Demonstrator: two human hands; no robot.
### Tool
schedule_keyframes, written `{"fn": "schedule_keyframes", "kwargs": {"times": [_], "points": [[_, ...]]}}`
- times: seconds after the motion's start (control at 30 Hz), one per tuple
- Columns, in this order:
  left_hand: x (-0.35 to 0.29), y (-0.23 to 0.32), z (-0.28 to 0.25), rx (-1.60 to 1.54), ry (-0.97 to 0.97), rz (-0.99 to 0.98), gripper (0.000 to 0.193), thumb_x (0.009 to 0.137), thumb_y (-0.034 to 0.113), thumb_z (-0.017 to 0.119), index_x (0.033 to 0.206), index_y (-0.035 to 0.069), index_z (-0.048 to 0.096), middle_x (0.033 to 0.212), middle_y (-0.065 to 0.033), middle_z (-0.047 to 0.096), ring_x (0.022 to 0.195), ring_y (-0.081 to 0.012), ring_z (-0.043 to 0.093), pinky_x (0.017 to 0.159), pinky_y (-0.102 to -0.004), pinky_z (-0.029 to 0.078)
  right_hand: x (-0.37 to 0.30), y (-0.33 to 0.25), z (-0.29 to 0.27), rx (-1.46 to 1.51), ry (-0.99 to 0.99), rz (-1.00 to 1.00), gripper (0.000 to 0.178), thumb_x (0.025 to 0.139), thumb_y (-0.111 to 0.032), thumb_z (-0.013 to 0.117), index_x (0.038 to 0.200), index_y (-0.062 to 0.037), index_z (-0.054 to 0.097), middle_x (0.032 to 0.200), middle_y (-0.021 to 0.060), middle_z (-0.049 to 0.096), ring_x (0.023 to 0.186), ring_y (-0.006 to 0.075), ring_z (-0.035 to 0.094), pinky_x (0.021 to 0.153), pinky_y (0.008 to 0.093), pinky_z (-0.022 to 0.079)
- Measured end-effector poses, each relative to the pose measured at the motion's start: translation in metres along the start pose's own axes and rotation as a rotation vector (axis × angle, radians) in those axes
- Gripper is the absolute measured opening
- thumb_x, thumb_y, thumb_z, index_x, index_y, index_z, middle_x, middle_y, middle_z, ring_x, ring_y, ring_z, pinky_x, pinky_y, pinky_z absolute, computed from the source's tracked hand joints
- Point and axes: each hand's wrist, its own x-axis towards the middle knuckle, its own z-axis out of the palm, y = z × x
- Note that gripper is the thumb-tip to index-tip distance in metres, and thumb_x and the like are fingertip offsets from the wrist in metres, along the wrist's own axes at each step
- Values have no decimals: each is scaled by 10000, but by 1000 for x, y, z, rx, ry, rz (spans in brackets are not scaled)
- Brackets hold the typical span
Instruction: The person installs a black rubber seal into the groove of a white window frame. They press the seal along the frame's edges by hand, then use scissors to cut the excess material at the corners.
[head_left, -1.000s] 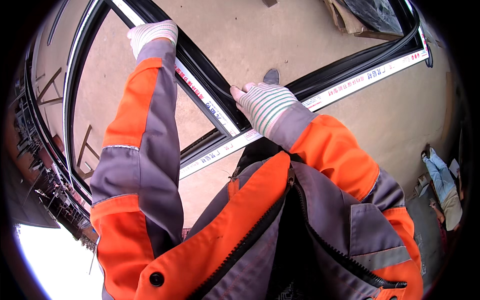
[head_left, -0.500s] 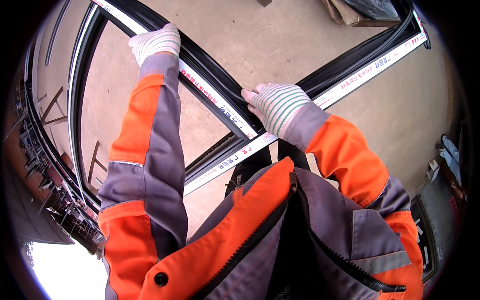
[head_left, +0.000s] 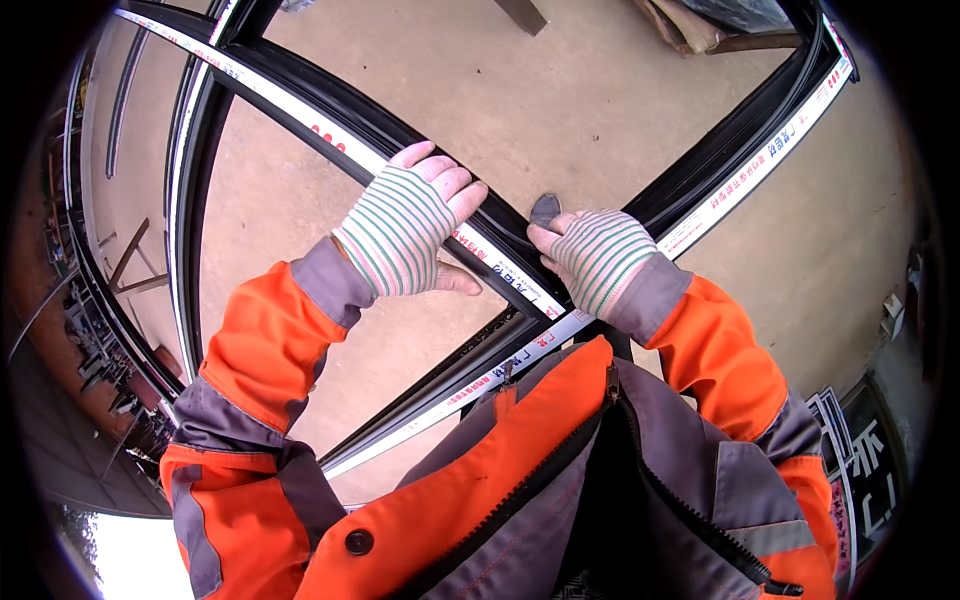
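"While the frame (head_left: pixel 745 185) lies before the jacket (head_left: pixel 470 435), how are the fingers?"
"Left hand (head_left: pixel 405 222) straddles the middle bar (head_left: pixel 295 113), thumb apart; right hand (head_left: pixel 598 257) curls against the black strip (head_left: pixel 500 212), hold unclear. Press evenly beside the joint (head_left: pixel 560 312)."

Left hand (head_left: pixel 405 225), in striped knit glove: above and left of jacket zip (head_left: pixel 613 385), back uppermost, fingers (head_left: pixel 455 182) lightly bent, thumb (head_left: pixel 458 279) standing well apart below them. Left forearm (head_left: pixel 270 330) well left of zip, slanting up and inward from a bent elbow. Right hand (head_left: pixel 603 260), gloved alike: just above zip's top end, fingers curled, tips toward the left; closure hidden. Right forearm (head_left: pixel 725 340) right of zip, angled up and inward, elbow bent.
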Motion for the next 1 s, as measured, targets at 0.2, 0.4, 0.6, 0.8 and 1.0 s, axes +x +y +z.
{"fn": "schedule_keyframes", "kwargs": {"times": [0.2,0.4,0.6,0.8,1.0], "points": [[21,-5,-1,103,-252,66,611,675,415,902,1101,42,671,1047,-120,668,1042,-323,657,1003,-461,506,7,2,6,-26,33,-45,370,1036,-202,549,1364,-53,632,1114,140,719,1046,337,701,867,465,564],[37,-12,3,112,-239,154,496,682,397,901,983,65,686,974,-99,657,962,-290,656,872,-424,543,0,5,6,39,44,-36,442,903,-121,653,1338,-42,639,1089,143,712,1049,331,697,882,435,565],[38,-20,8,49,-206,196,461,699,398,886,939,66,673,932,-102,644,929,-302,656,829,-434,545,4,6,5,71,1,-79,722,772,-259,816,1391,34,586,1160,170,694,1126,343,678,956,424,557],[35,-19,7,64,-217,183,471,691,412,885,941,75,671,917,-98,637,911,-299,656,826,-434,544,3,7,11,95,86,-104,599,807,-160,750,1368,6,622,1118,155,706,1057,338,689,908,431,559],[30,-39,-1,108,-173,156,527,695,419,890,1032,60,704,945,-92,656,942,-302,667,879,-443,546,1,7,12,89,102,-77,555,832,-138,704,1359,13,619,1102,165,703,1027,347,695,883,445,563]]}}
